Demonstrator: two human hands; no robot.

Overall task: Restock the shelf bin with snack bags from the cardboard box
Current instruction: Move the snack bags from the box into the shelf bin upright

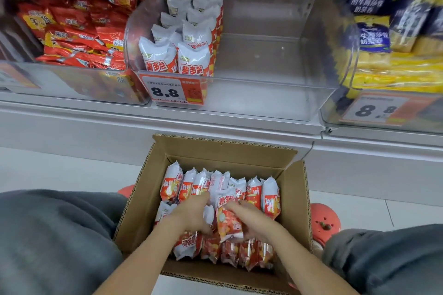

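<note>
An open cardboard box (pixel 297 189) stands on the floor between my knees, packed with several white-and-red snack bags (pixel 271 195) in rows. Both hands are down in the box. My right hand (pixel 249 219) holds one raised snack bag (pixel 227 220) from its right side. My left hand (pixel 191 214) reaches among the bags just left of it, fingers curled around the bag's left edge. Above, the clear shelf bin (pixel 275 64) holds two rows of the same bags (pixel 189 38) along its left side; its right part is bare.
A bin of red snack packs (pixel 72 29) sits to the left, a bin of blue-and-yellow packs (pixel 393 38) to the right. Price tags reading 8.8 (pixel 167 91) hang on the bin fronts. My grey-trousered knees (pixel 52 242) flank the box. Pink shoes (pixel 323 220) show beside it.
</note>
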